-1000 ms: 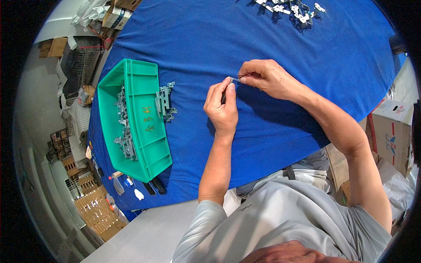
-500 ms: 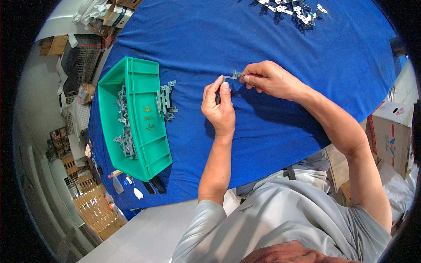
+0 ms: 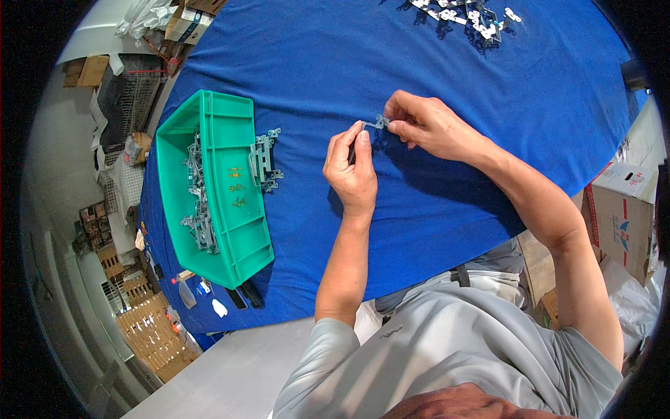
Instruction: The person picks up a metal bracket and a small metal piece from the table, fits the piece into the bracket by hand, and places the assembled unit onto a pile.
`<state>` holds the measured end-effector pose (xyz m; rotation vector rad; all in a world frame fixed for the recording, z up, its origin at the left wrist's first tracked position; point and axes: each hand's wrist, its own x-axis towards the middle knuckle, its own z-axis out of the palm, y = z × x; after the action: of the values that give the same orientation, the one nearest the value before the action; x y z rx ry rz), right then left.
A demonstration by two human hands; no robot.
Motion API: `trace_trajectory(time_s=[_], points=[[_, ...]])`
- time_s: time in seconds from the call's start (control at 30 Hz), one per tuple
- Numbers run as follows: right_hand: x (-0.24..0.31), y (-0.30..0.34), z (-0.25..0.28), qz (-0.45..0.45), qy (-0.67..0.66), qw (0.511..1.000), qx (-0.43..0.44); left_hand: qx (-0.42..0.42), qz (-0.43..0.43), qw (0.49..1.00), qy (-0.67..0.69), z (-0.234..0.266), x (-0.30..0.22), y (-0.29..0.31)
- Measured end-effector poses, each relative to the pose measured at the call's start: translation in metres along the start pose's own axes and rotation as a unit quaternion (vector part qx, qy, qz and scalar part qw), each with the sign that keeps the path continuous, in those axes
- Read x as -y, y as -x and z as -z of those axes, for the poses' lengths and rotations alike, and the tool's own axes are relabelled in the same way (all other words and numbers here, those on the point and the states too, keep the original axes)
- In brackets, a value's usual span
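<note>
Above the blue cloth, a small grey metal bracket [image 3: 377, 122] is held between my two hands. My left hand [image 3: 352, 165] pinches its left end between thumb and fingertips. At the other end, the fingers of my right hand [image 3: 423, 124] are pinched together against the bracket's wider, notched part; whether they also hold something small is hidden. To the left, several similar brackets [image 3: 264, 162] lie in a row on the cloth beside a green bin [image 3: 244, 227]. More metal brackets [image 3: 200, 227] lie inside the bin, and small brass-coloured parts [image 3: 237, 188] rest on its side.
A loose pile of brackets [image 3: 474, 21] lies at the far edge of the blue cloth [image 3: 314, 77]. Dark objects and small white pieces [image 3: 220, 308] sit by the bin's near end. A cardboard box [image 3: 621, 216] stands right of the table.
The bracket and both hands have shifted slightly. My left hand has gone a little to the right, and my right fingers have changed their position at the bracket's end.
</note>
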<state>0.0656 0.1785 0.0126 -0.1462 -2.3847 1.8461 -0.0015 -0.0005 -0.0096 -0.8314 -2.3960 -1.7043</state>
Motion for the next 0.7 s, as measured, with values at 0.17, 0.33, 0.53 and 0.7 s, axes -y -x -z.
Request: trace_trajectory(time_s=[0.17,0.33,0.53,0.7], points=[[0.001,0.0,0.001,0.03,-0.006,0.999,-0.017,0.011,-0.012,1.0,-0.009,-0.002,-0.012,-0.001],[-0.007,0.0,-0.001,0.132,0.094,0.985,-0.06,0.021,-0.033,0.999,-0.024,-0.002,-0.017,-0.002],[0.002,-0.003,0.006,0.03,-0.027,0.997,-0.061,-0.004,-0.006,1.0,0.003,-0.002,-0.004,-0.001],[0.002,-0.002,0.006,-0.094,-0.097,0.99,0.039,-0.048,0.093,0.984,0.144,-0.001,-0.004,-0.001]])
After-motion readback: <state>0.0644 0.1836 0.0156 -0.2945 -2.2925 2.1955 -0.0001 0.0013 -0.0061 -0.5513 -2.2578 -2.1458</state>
